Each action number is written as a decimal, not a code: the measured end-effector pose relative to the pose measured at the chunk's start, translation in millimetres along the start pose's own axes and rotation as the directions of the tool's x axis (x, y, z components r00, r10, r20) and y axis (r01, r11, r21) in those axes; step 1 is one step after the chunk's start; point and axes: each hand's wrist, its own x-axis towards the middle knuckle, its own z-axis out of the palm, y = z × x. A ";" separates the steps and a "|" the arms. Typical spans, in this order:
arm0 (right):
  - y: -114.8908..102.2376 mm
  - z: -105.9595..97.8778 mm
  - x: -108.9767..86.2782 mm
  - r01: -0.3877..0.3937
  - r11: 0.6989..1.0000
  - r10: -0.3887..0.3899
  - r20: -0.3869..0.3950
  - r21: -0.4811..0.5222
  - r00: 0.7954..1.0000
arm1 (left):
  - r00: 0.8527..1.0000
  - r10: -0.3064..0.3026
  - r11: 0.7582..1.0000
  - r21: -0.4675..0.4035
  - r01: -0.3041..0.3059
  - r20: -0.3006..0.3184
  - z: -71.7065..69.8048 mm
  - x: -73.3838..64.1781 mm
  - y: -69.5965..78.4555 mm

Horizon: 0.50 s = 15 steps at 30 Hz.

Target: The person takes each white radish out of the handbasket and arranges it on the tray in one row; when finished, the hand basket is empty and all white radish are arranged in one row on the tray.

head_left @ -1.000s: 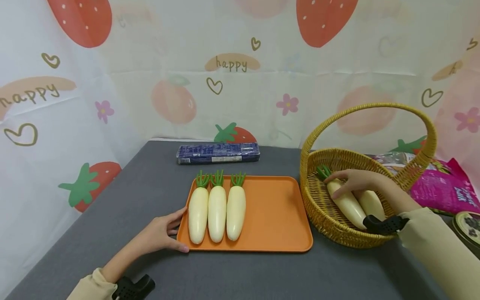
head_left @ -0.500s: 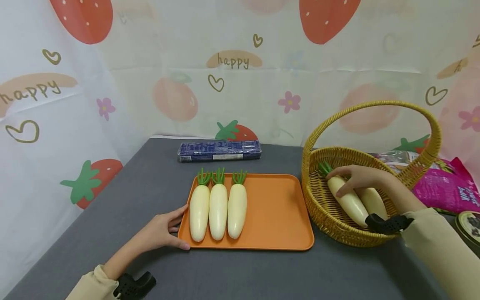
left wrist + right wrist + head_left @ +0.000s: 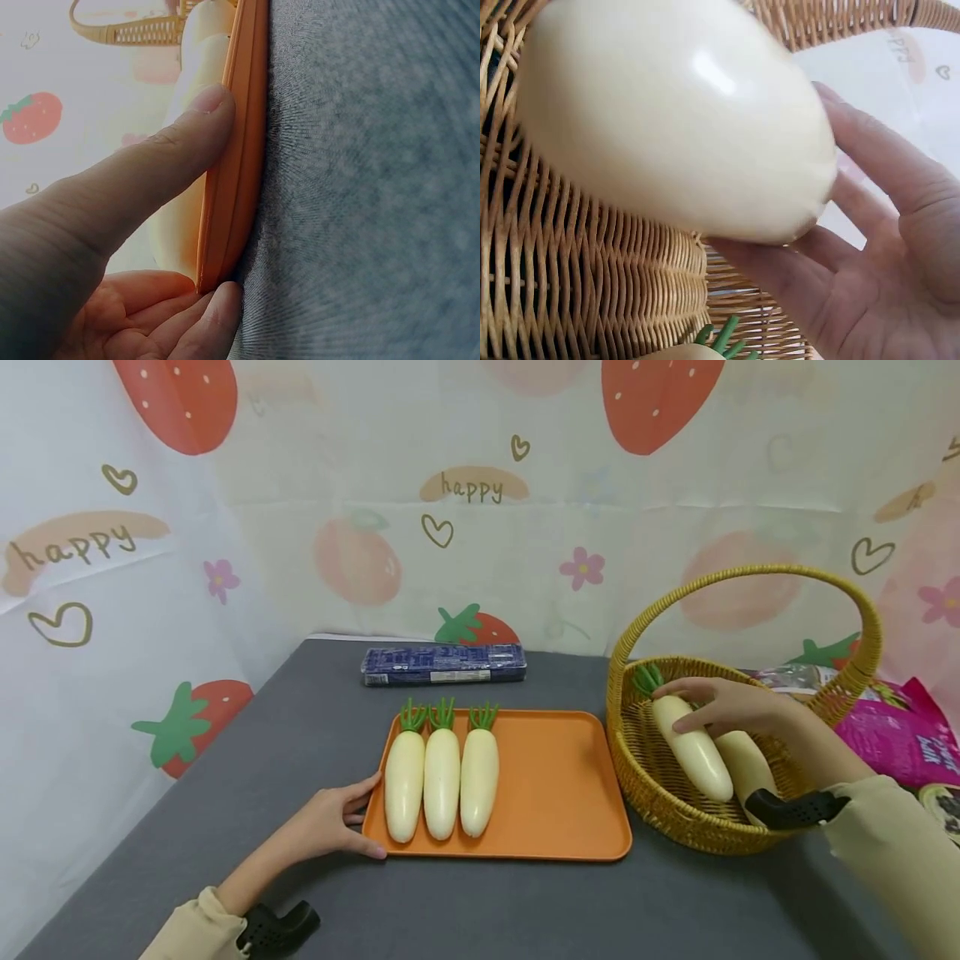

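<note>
In the head view my right hand (image 3: 738, 706) grips a white radish (image 3: 699, 758) with green stalks, tilted inside the yellow wicker basket (image 3: 652, 797). The right wrist view shows the smooth radish (image 3: 682, 120) large, with fingers and thumb round its far side. A second radish (image 3: 746, 768) lies under it in the basket, partly hidden by the wrist. My left hand (image 3: 330, 822) holds the near left corner of the orange tray (image 3: 558, 785), thumb at the front edge and fingers at the left side. Three radishes (image 3: 442, 785) lie side by side on the tray's left half.
Behind the tray lies a blue wrapped package (image 3: 444, 665). A pink plastic bag (image 3: 900, 735) and a round tin (image 3: 941, 806) stand right of the basket. The basket's tall handle (image 3: 742, 572) arches above the right arm. A patterned cloth hangs behind the grey table (image 3: 487, 910).
The right hand and its radish have risen slightly in the basket, and the radish has come apart from the one beneath. The left hand stays at the tray corner.
</note>
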 end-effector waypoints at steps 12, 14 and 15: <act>-8.6 10.3 -31.0 0.034 0.999 -0.030 -0.114 0.034 0.993 | 0.996 0.091 0.995 0.046 -0.091 0.007 0.6 1.6 -1.5; -12.1 13.1 -36.2 0.047 0.998 -0.039 -0.151 0.044 0.988 | 0.996 0.088 0.995 0.048 -0.088 0.005 0.5 1.1 -1.4; -14.0 14.2 -38.7 0.058 0.997 -0.049 -0.169 0.050 0.984 | 0.996 0.087 0.995 0.046 -0.087 0.004 0.4 0.9 -1.2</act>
